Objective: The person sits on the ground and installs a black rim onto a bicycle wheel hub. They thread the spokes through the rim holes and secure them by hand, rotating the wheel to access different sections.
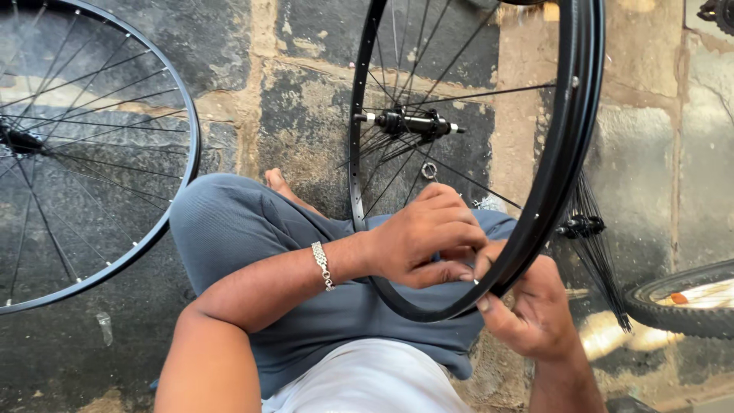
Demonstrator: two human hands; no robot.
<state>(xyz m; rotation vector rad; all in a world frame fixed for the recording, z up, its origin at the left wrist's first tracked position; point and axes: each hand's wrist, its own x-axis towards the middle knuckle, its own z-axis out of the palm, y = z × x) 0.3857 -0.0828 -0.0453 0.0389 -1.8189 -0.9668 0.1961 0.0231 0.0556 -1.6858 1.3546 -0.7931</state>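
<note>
Seated person, seen from above, legs in grey-blue trousers (252, 229) over a rough stone floor (306, 115); one bare foot (279, 183) shows past the knee

Black bicycle rim (562, 153) stands upright across the lap, its lowest arc resting on the thigh near the lower middle of the view. Hub (413, 122) sits at the wheel's centre, axle ends silver, with thin spokes (459, 95) running out to the rim; several spoke holes in the rim look unfilled

Left hand (424, 245) reaches in through the wheel, fingers curled down onto the inner face of the rim at its lowest arc, closed on something small that cannot be made out. A silver chain bracelet (324, 265) circles that wrist

Right hand (531, 310) grips the rim from outside at the same lowest arc, thumb pressed on the rim's edge, fingers wrapped beneath. The two hands sit close together, almost touching, both clamped at the same stretch of rim

A second spoked wheel (84, 153) lies flat on the stone toward the left edge of the floor, well apart from the hands. A bundle of loose black spokes (596, 245) fans out on the floor just right of the held rim. A tyred wheel (684, 302) shows partly at the right edge

No boxes, trays or other containers in view
</note>
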